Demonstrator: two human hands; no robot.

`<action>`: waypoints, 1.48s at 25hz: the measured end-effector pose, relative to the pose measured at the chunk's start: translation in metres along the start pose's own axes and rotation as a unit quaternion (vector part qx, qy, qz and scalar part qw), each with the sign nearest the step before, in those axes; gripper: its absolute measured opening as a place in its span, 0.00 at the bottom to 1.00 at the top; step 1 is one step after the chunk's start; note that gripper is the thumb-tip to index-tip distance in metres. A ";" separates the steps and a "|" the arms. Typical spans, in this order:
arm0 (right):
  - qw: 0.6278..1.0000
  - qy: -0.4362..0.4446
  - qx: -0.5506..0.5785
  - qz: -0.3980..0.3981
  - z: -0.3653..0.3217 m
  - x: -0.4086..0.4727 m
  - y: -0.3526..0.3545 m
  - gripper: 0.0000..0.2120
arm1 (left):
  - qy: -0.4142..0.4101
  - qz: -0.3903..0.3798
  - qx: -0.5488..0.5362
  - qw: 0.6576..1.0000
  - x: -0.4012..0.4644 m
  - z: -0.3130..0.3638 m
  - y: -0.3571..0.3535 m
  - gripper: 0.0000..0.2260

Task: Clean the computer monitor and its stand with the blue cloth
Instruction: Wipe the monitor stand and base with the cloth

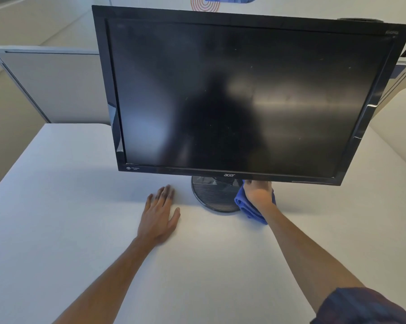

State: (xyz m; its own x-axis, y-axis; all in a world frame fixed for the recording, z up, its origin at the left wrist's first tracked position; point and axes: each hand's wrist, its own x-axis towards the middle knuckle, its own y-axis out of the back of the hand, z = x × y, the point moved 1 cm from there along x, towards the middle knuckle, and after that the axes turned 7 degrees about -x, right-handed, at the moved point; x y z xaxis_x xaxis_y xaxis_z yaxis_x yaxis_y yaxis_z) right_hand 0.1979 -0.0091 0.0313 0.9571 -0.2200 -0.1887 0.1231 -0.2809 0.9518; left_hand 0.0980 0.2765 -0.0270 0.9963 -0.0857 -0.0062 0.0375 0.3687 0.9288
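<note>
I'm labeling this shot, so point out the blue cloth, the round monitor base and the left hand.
blue cloth (249,210): head view, on the bunched folds below the wrist.
round monitor base (211,195): head view, on its ribbed top.
left hand (158,218): head view, on its back.

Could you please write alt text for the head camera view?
A person's right hand presses a blue cloth against the round stand under a black monitor on a white table. The left hand rests flat on the table.

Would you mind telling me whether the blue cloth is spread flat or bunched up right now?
Bunched up. The blue cloth shows crumpled folds under the right hand, beside the round stand base.
</note>
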 end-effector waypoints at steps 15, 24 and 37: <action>0.940 0.267 -0.082 0.196 -0.034 -0.099 -0.035 0.22 | -0.002 0.004 -0.003 1.000 0.000 0.003 0.001 0.36; 0.958 0.236 -0.158 -0.035 -0.136 -0.044 -0.041 0.15 | -0.001 0.005 -0.003 1.000 0.000 0.001 0.000 0.35; 0.944 0.321 -0.075 0.024 -0.038 -0.093 -0.023 0.19 | 0.021 0.032 -0.022 0.999 -0.009 0.011 0.006 0.37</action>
State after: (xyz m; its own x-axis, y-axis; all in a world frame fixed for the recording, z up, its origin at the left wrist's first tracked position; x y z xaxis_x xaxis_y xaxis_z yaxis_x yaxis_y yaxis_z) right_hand 0.1160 0.0536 0.0367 0.9185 0.3954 -0.0050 0.0654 -0.1393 0.9881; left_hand 0.0880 0.2695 -0.0172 0.9991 -0.0217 0.0352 -0.0231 0.4118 0.9110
